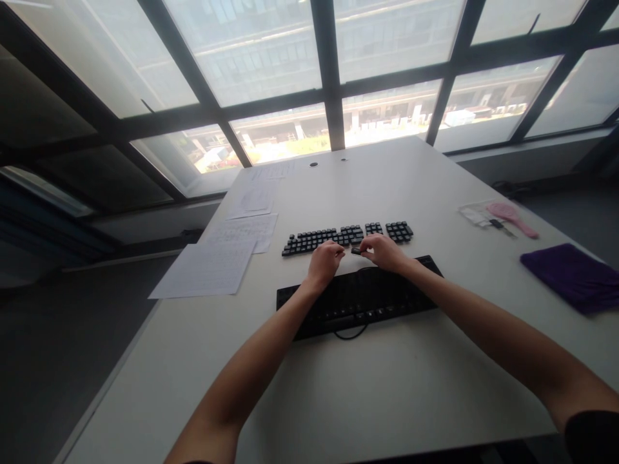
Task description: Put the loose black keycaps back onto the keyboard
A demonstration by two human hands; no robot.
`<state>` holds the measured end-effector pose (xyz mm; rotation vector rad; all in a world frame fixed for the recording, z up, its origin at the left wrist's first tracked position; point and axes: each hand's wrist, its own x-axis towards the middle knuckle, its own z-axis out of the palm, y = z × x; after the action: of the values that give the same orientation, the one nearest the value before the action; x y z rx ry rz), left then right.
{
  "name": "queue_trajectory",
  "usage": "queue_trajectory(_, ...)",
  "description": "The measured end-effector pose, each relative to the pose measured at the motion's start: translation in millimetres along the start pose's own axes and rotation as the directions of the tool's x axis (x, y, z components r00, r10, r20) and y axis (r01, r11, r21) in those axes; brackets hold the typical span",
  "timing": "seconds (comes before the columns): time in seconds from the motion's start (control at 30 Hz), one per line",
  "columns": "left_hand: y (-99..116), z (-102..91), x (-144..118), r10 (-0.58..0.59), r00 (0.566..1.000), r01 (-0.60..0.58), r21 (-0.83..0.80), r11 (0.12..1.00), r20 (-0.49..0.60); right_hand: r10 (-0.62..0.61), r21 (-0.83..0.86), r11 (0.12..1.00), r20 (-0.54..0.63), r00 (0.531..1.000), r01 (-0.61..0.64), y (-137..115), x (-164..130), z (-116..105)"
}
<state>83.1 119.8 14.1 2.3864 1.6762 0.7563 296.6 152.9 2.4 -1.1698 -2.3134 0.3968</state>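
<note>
A black keyboard base (358, 303) lies on the white table (387, 399), its keys taken off. Rows of loose black keycaps (333, 237) are laid out on the table just beyond it. My right hand (384, 250) pinches a small black keycap (356, 251) between its fingertips, right behind the keyboard's far edge. My left hand (325, 261) is beside it, fingers curled close to the same keycap; whether it touches the cap I cannot tell.
Printed paper sheets (213, 264) lie to the left. At the right are a pink brush (511, 218), a small clear bag (476, 214) and a purple cloth (573, 276). A cable loop (351, 334) shows at the keyboard's near edge. Large windows stand behind the table.
</note>
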Motion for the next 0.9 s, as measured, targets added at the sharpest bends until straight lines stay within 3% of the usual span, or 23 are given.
queue_trajectory(0.17, 23, -22.9, -36, -0.046, 0.996, 0.019, -0.347, 0.938, -0.07, 0.015, 0.19, 0.982, -0.066, 0.998, -0.002, -5, -35, -21)
queue_trajectory(0.33, 52, -21.4, -80, 0.028, 0.999, -0.014, -0.483, 0.875, 0.022, -0.038, 0.296, 0.954, -0.029, 0.999, 0.045, -19, -85, -33)
queue_trajectory(0.53, 58, -6.3, -97, 0.111, 0.992, -0.075, -0.418, 0.905, 0.062, -0.05, 0.338, 0.939, -0.043, 0.998, 0.061, -29, -118, -31)
queue_trajectory(0.9, 58, 1.2, -105, 0.219, 0.975, -0.199, -0.313, 0.929, 0.031, -0.076, 0.346, 0.935, -0.01, 0.997, 0.074, -32, -125, -28)
